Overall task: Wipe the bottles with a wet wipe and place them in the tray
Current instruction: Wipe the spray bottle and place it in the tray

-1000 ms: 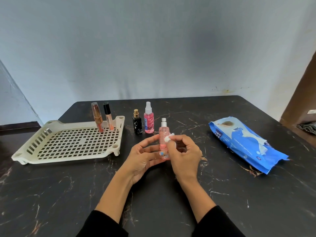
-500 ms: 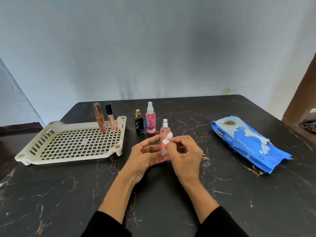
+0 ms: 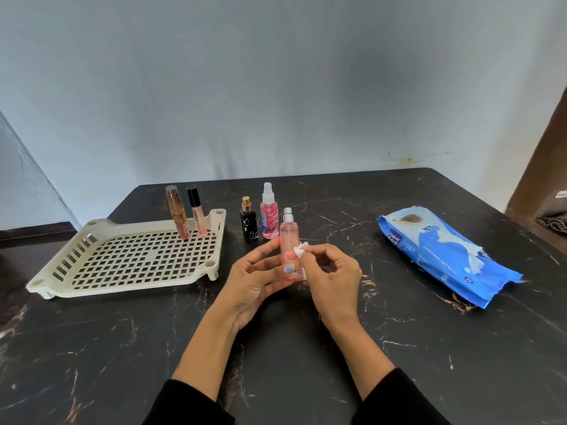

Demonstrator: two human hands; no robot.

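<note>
The blue wipes pack (image 3: 445, 254) on the right of the black marble-look table (image 3: 399, 348) reads "mee mee" on its far corner, with smaller lettering along the side that looks like "caring baby wet wipes"; I can't make out the rest. One of the two tubes standing in the far right corner of the cream slotted tray (image 3: 122, 259) has writing down its side that looks like "lipgloss": that is the clear-bodied tube with the black cap (image 3: 196, 213). Just to its left stands the copper-coloured tube (image 3: 177, 214).

My left hand (image 3: 251, 279) holds the pale pink spray bottle (image 3: 289, 240) upright, fingers curled behind its lower part and thumb in front; its label is too blurred to read. My right hand (image 3: 333, 279) pinches a small wad of white wet wipe (image 3: 300, 250) between thumb and fingertips and presses it against the bottle's right side, about halfway up. The bottle is in the middle of the table, right of the tray.

Just beyond it stand a deeper pink spray bottle with a clear cap (image 3: 269, 214) and a small black bottle with a gold top (image 3: 247, 220), outside the tray.
</note>
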